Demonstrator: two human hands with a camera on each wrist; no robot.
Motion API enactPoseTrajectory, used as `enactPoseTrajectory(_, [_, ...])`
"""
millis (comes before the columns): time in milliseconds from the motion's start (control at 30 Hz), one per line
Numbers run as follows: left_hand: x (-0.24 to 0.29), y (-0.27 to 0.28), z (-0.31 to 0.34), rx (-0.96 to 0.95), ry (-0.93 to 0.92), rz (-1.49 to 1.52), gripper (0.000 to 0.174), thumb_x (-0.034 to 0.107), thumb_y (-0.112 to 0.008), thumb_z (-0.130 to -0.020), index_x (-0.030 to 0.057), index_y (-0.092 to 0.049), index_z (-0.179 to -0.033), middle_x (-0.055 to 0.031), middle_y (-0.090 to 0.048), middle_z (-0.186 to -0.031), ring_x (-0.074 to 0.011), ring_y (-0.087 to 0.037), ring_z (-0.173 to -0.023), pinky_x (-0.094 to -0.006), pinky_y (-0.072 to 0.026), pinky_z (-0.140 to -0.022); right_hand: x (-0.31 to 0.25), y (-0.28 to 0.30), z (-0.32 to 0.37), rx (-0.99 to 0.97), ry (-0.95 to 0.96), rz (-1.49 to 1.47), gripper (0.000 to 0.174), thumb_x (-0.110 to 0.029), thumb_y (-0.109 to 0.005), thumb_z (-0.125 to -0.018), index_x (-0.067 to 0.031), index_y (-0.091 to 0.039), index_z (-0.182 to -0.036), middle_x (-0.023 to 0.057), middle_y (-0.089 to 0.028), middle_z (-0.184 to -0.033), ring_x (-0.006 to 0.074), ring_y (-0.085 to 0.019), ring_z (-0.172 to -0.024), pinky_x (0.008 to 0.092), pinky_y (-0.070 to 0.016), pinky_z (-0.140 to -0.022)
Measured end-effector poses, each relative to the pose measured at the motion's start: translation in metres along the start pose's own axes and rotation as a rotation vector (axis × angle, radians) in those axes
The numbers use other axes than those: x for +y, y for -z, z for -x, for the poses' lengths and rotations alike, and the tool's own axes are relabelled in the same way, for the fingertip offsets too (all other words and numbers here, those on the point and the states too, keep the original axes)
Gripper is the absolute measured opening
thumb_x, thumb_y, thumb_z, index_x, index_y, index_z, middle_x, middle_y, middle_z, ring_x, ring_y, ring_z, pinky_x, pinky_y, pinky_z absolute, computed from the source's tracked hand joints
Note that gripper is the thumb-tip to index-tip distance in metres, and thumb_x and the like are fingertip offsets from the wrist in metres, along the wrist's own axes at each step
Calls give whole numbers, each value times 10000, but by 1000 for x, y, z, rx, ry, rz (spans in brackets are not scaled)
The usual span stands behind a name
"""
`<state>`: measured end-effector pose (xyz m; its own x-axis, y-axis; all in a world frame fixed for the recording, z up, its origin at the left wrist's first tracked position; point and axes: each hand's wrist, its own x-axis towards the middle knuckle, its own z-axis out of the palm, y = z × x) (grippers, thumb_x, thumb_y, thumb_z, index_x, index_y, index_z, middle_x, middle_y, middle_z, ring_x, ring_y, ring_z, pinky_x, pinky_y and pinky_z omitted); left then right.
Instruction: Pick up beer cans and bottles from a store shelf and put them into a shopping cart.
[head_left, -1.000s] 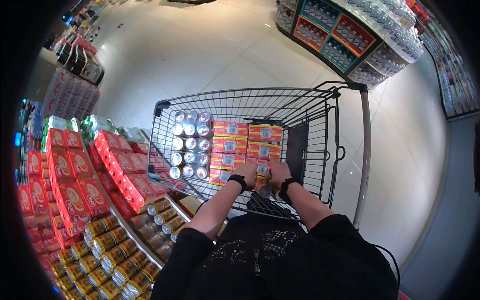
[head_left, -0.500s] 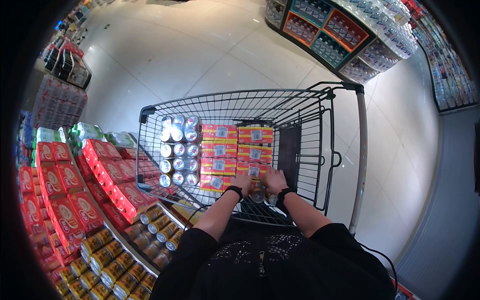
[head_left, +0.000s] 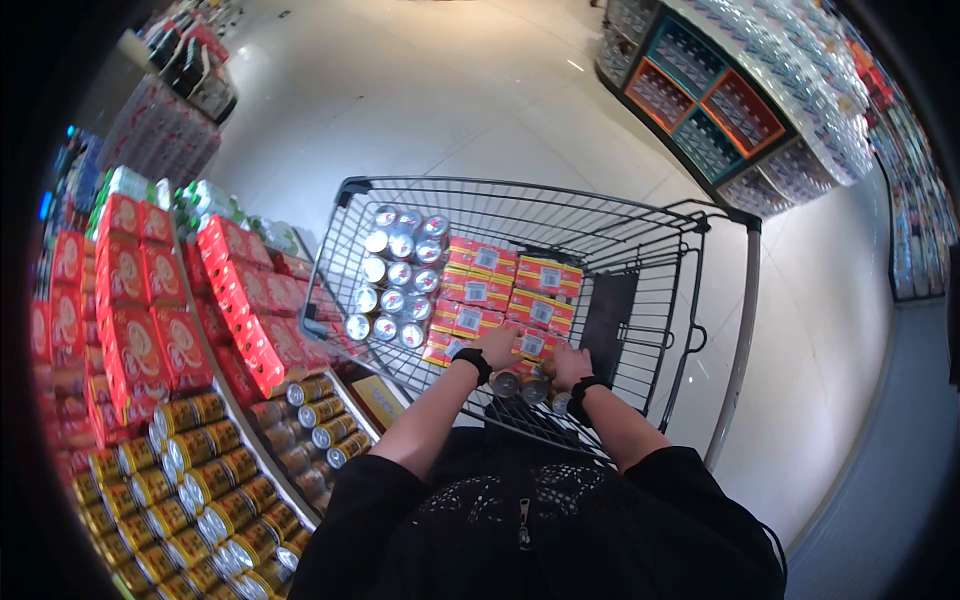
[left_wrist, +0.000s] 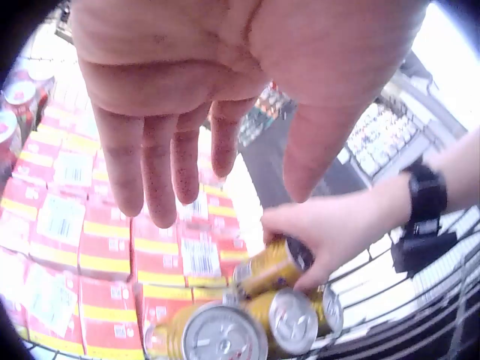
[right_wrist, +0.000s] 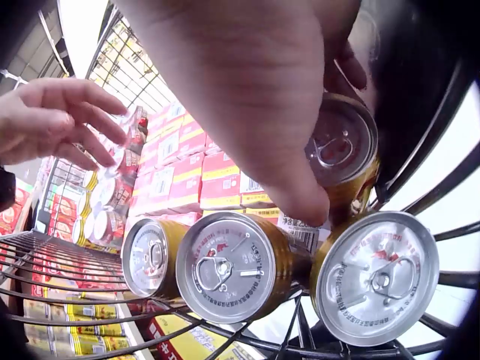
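Note:
In the head view my left hand (head_left: 497, 347) is over red-and-yellow boxes (head_left: 475, 292) in a wire shopping cart (head_left: 520, 188). Its fingers are straight and it holds nothing, as the left wrist view shows. My right hand (left_wrist: 334, 234) grips a gold drink can (left_wrist: 264, 268) between thumb and fingers, just above other cans. Several gold cans (right_wrist: 229, 266) lie on their sides along the cart's near wall, silver lids facing me. The gripped can's lid (right_wrist: 341, 150) also shows beneath my right thumb in the right wrist view.
Wrapped packs of cans (head_left: 400, 275) stand at the cart's left end. A dark panel (head_left: 608, 312) lies to the right of the boxes. Shelves of gold cans (head_left: 210, 490) and red cartons (head_left: 150, 340) border the cart's left side. A bottle display (head_left: 710, 110) stands at the far right.
My left hand has drawn slightly away from my right. More can lids show between my hands and the cart's near wall. The head view has turned, so the cart appears tilted and farther right.

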<state>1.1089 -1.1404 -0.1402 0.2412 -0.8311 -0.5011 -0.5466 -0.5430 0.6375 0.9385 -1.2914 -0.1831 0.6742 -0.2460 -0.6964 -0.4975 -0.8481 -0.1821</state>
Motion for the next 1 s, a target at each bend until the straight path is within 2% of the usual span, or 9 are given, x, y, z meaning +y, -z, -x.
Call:
enactPoseTrajectory(133, [31, 61, 79, 447, -82, 150, 463, 259, -684, -873, 17, -541, -1241, -214, -578, -1210, -366, -576, -1134, -458, -485, -943, 1, 10, -6, -86, -34, -44, 839, -307, -848, -616, -37, -462, -1311, 175, -599, -1269, 370, -601, -1155, 552, -430, -978])
enactPoseTrajectory(200, [36, 78, 131, 643, -98, 193, 454, 256, -676, -883, 20, -539, -1246, -207, -581, -1185, -372, -579, -1113, -453, -485, -936, 2, 16, -15, -99, 28, -131, 747, -328, -841, -651, -13, -529, -1252, 194, -644, -1196, 383, -619, -1124, 530, -461, -952])
enactPoseTrajectory(367, [71, 72, 289, 977, 119, 227, 425, 239, -673, -898, 33, -564, -1253, -205, -613, -1154, -387, -600, -1077, -435, -493, -924, -14, 68, -34, 151, 241, -734, 658, -343, -825, -739, 21, -550, -1213, 152, -669, -998, 236, -663, -925, 337, -529, -805])
enactPoseTrajectory(467, [97, 42, 374, 1157, 327, 171, 382, 235, -687, -888, 41, -600, -1206, -174, -642, -1099, -370, -624, -1034, -427, -510, -902, -68, 111, -53, 392, 261, -513, 542, -197, -762, -820, 2, -531, -1269, 113, -679, -1032, 179, -656, -934, 333, -526, -783])
enactPoseTrajectory(633, [140, -26, 477, 1533, 758, -138, 255, 115, -719, -829, 45, -654, -1066, -127, -661, -1028, -324, -629, -959, -414, -499, -835, -238, 153, 2, 243, 948, -663, 453, -179, -741, -863, -6, -548, -1233, 95, -671, -1000, 155, -630, -860, 287, -515, -767])
enactPoseTrajectory(700, [163, -43, 510, 1702, 907, -282, 237, 83, -731, -801, 53, -663, -1027, -103, -649, -991, -307, -608, -919, -412, -481, -793, -310, 153, 70, 100, 1182, -666, 451, -152, -737, -867, -5, -550, -1250, 99, -669, -1034, 150, -630, -910, 300, -519, -803])
enactPoseTrajectory(833, [177, -68, 547, 1848, 1168, -383, 250, 60, -721, -803, 37, -644, -1039, -121, -614, -1040, -323, -576, -951, -418, -465, -826, -395, 137, 176, -103, 1447, -469, 485, -165, -764, -833, -9, -555, -1243, 111, -651, -1130, 196, -636, -992, 339, -492, -909])
enactPoseTrajectory(933, [170, -84, 567, 1883, 1277, -431, 314, 94, -720, -818, 40, -632, -1115, -130, -592, -1099, -329, -567, -1006, -421, -465, -856, -456, 116, 249, 32, 1819, -290, 555, -186, -800, -759, -26, -555, -1230, 155, -552, -1221, 332, -517, -1183, 410, -408, -1012])
enactPoseTrajectory(1000, [161, -87, 571, 1859, 1292, -437, 335, 121, -719, -826, 47, -629, -1140, -124, -593, -1106, -323, -572, -1014, -413, -476, -844, -492, 106, 273, 338, 1970, -129, 671, -278, -840, -712, -50, -539, -1267, 161, -510, -1292, 326, -477, -1246, 433, -365, -1028])
